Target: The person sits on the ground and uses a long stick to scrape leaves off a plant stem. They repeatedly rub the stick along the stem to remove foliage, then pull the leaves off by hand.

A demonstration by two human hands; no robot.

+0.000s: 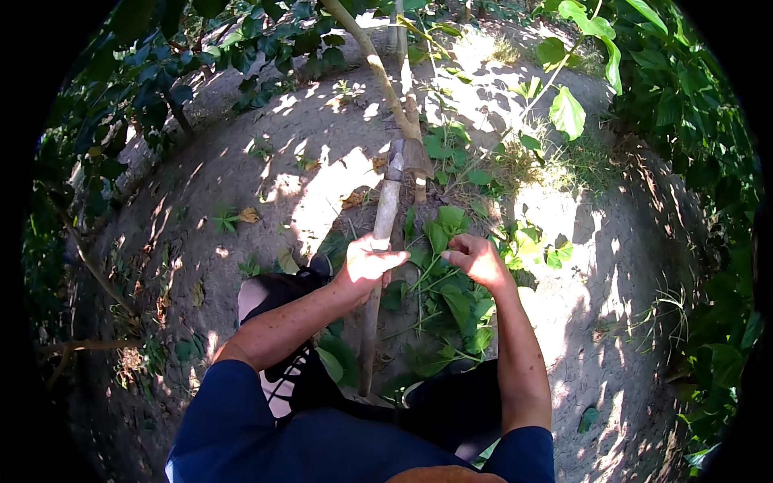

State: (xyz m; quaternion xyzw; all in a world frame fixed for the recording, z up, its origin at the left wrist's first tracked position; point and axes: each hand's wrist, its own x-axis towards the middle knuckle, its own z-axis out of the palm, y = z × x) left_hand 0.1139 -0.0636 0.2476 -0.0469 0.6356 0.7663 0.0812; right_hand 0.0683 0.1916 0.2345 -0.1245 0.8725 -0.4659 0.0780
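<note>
My left hand [369, 265] is closed around the wooden handle of an axe-like or adze-like tool [386, 208], its thumb pointing right. The metal head [410, 158] is at the far end, in front of the base of a thin forked tree trunk [412, 108]. The handle's near end reaches down between my feet. To the right, my right hand [477, 258] has thumb and forefinger pinched together beside a leafy green stem [438, 262]; whether it grips the stem cannot be told. Cut-looking leafy shoots [459, 305] lie on the soil below and between the hands.
Dense leafy branches hang at the left [109, 121] and along the right [694, 121]. A leafy branch [567, 66] reaches in at the upper right. Grass tufts [561, 166] grow right of the trunk on dry, sun-dappled soil [229, 163]. My shoes are near the handle.
</note>
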